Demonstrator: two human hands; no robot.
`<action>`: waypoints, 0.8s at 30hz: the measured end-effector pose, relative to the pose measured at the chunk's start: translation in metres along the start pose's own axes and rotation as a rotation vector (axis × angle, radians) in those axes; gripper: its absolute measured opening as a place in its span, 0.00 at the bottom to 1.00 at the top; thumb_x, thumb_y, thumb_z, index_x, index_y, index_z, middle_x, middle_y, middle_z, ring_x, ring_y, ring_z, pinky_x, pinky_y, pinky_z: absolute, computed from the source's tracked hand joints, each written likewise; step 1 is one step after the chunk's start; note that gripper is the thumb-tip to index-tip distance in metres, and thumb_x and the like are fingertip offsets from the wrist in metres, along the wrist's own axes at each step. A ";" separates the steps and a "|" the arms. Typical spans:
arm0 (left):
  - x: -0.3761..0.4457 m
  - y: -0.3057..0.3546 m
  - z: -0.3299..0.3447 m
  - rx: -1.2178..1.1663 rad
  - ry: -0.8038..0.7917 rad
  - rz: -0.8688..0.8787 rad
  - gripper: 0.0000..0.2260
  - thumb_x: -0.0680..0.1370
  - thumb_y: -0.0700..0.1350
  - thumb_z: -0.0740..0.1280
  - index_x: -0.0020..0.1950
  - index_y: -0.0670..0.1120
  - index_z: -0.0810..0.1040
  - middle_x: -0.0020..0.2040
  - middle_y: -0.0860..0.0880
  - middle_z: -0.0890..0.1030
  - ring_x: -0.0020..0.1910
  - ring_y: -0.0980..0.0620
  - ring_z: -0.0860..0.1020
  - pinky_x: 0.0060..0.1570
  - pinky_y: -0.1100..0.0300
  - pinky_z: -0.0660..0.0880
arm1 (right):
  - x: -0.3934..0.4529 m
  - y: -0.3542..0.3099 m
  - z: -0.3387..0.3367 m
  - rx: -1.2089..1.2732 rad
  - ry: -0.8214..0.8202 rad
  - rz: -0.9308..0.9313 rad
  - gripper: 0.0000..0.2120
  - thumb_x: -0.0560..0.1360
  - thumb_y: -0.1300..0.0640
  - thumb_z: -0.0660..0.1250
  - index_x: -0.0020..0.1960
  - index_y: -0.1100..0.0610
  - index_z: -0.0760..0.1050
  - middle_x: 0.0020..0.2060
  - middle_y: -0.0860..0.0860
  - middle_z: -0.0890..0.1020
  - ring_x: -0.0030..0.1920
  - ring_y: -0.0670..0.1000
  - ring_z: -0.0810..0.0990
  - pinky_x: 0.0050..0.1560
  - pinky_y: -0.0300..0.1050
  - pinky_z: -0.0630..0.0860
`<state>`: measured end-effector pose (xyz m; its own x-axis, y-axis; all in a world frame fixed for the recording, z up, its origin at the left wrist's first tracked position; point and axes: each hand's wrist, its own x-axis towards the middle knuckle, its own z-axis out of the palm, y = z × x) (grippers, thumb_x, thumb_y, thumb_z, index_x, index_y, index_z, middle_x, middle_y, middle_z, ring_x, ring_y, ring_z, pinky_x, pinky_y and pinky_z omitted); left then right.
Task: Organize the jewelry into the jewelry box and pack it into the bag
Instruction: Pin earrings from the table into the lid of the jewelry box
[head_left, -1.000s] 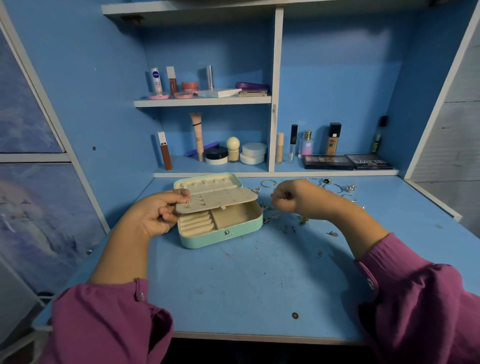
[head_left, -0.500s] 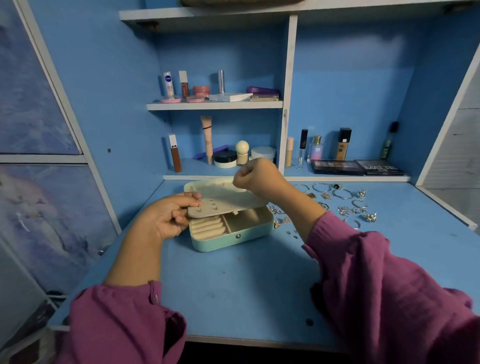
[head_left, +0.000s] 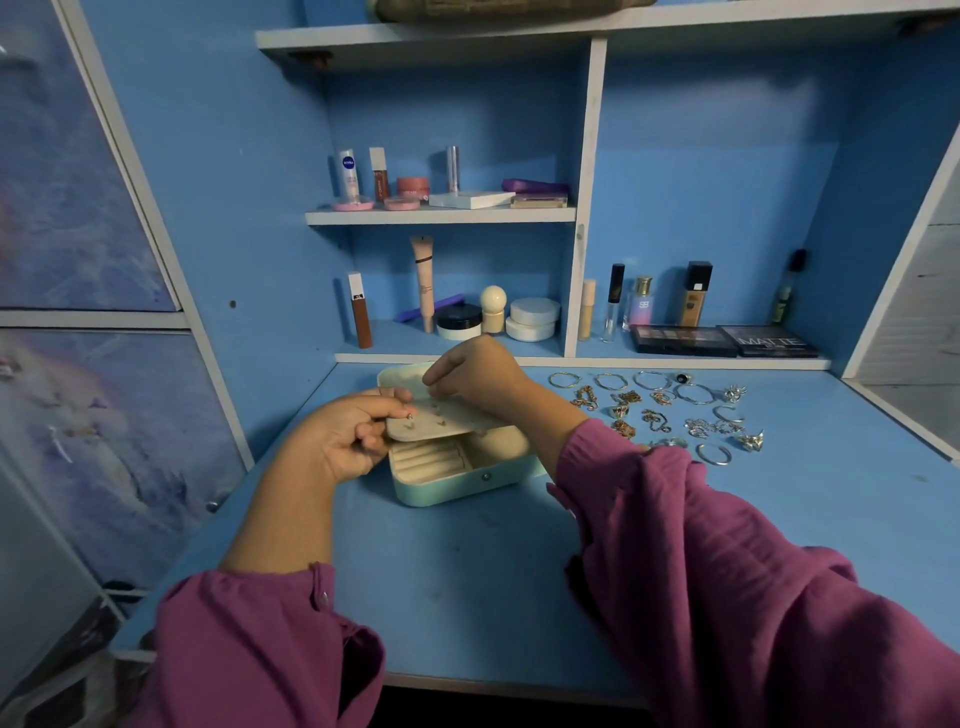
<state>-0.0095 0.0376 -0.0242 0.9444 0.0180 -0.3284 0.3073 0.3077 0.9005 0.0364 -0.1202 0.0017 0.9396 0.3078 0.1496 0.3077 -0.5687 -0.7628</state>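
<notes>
A mint green jewelry box lies open on the blue desk, with cream ring rolls inside. My left hand grips the left edge of the cream earring panel, which it holds raised over the box; a few small earrings sit on the panel. My right hand hovers over the panel's far edge, fingertips pinched together on something too small to make out. Loose jewelry, with hoops, rings and chains, lies spread on the desk to the right of the box. No bag is identifiable.
Cosmetics fill the back shelves: tubes and jars on the lower left, bottles and two dark palettes on the lower right, more items on the upper shelf. A patterned panel stands at left.
My right hand left the loose jewelry and came over the earring panel, fingers pinched. My left hand kept its grip on the panel. The camera turned, bringing the jewelry on the right into view.
</notes>
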 end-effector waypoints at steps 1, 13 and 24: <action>0.000 0.000 0.000 -0.001 0.001 0.000 0.09 0.77 0.31 0.60 0.43 0.43 0.75 0.26 0.50 0.74 0.13 0.60 0.59 0.13 0.73 0.56 | 0.000 0.000 0.000 0.002 0.000 0.002 0.08 0.70 0.64 0.73 0.49 0.58 0.84 0.48 0.52 0.85 0.45 0.44 0.77 0.52 0.37 0.74; 0.000 0.000 0.000 -0.005 -0.008 -0.008 0.09 0.77 0.31 0.60 0.44 0.42 0.75 0.24 0.51 0.75 0.12 0.60 0.60 0.12 0.72 0.57 | 0.000 0.001 0.000 0.001 0.002 0.005 0.07 0.70 0.62 0.73 0.48 0.57 0.84 0.45 0.50 0.85 0.39 0.42 0.76 0.40 0.32 0.71; 0.000 0.000 -0.001 -0.012 -0.004 -0.004 0.08 0.77 0.31 0.61 0.44 0.42 0.75 0.25 0.50 0.75 0.13 0.60 0.60 0.12 0.72 0.57 | 0.008 0.003 0.006 -0.112 -0.002 0.035 0.06 0.69 0.60 0.71 0.45 0.61 0.84 0.43 0.54 0.85 0.47 0.52 0.83 0.51 0.49 0.80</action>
<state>-0.0099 0.0383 -0.0242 0.9435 0.0126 -0.3312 0.3101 0.3195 0.8954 0.0437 -0.1153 -0.0030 0.9497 0.2879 0.1231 0.2900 -0.6604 -0.6926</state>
